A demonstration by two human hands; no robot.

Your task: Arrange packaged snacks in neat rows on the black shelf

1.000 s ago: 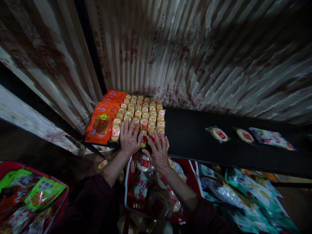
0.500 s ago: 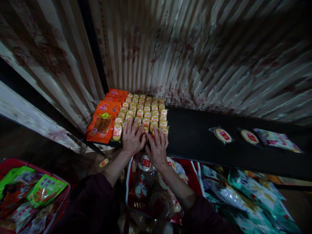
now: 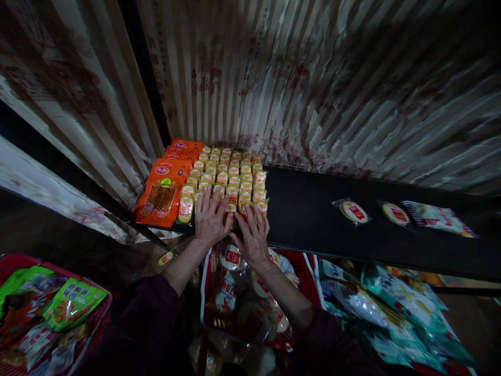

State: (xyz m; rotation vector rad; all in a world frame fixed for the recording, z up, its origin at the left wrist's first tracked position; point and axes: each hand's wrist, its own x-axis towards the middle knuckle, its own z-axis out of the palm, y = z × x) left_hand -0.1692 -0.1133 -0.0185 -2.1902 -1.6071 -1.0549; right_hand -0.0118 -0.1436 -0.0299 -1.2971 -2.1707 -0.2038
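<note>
Nearest, dark sleeves (image 3: 146,313) reach forward between baskets of packaged snacks. At lower left, a red basket (image 3: 104,308) holds mixed packets, with a bright green pouch (image 3: 74,303) on top. In the middle, below the forearms, a red basket with a white rim (image 3: 202,305) holds clear-wrapped round items (image 3: 230,256); teal packets (image 3: 407,295) lie heaped to its right.

Beyond, at the front edge of a black shelf (image 3: 301,209), the left hand (image 3: 211,222) and right hand (image 3: 253,235) rest side by side, palms down. Each grip is unclosed, its fingers laid over the front of closely packed small yellow packets (image 3: 222,175). These stand in rows on the shelf, just beside overlapping orange packets (image 3: 162,193) at its left end. Well apart to the right lie two round wrapped pieces (image 3: 354,212) and a striped-edge packet (image 3: 438,218).

Farthest back hangs a pleated, patterned curtain (image 3: 313,78).
</note>
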